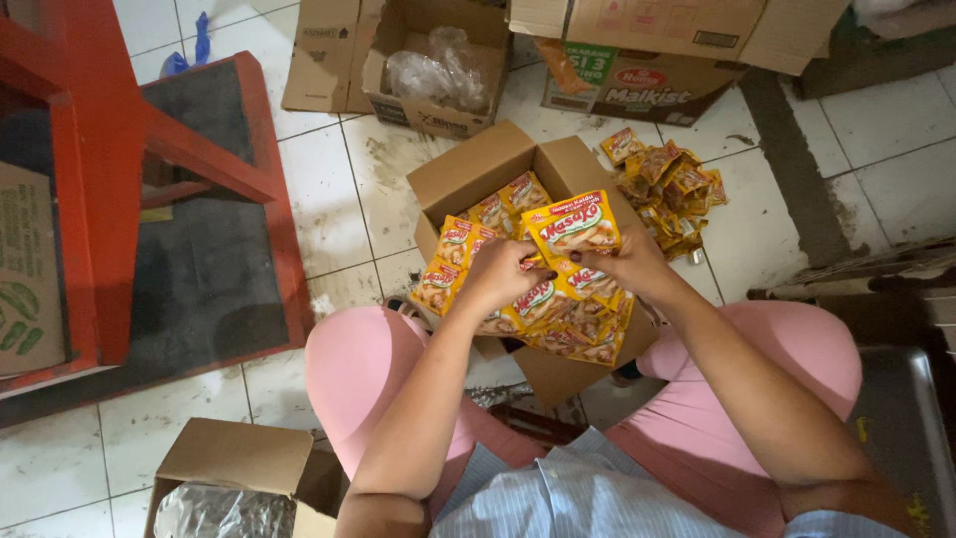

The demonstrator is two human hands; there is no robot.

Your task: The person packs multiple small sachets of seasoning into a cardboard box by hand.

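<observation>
A person sits low, looking down at both hands over an open brown box (478,169) on the floor. The left hand (503,271) and the right hand (632,264) both grip a string of yellow packets (578,227). The fingers are closed on the packets, and the top packet sticks up between the two hands. More yellow packets hang down from the hands in a bunch (573,324), right above the box and between the knees in pink trousers (363,369). More of the same packets lie inside the box, just past the left hand.

To the right of the box sits a loose pile of small orange packets (672,189) on the floor, close to the box but not in it. Behind the box stands another open box with a clear plastic bag (438,65) in it. Next to that one is a bigger printed carton (637,85). Near the bottom left, one more small box (239,463) holds something shiny and silver (214,513).

On the left stands a red wooden frame (100,159) with a dark mat (204,269) under it.

The floor is white tiles (329,199) with dirty marks and grey lines. The boxes crowd close around the person.
</observation>
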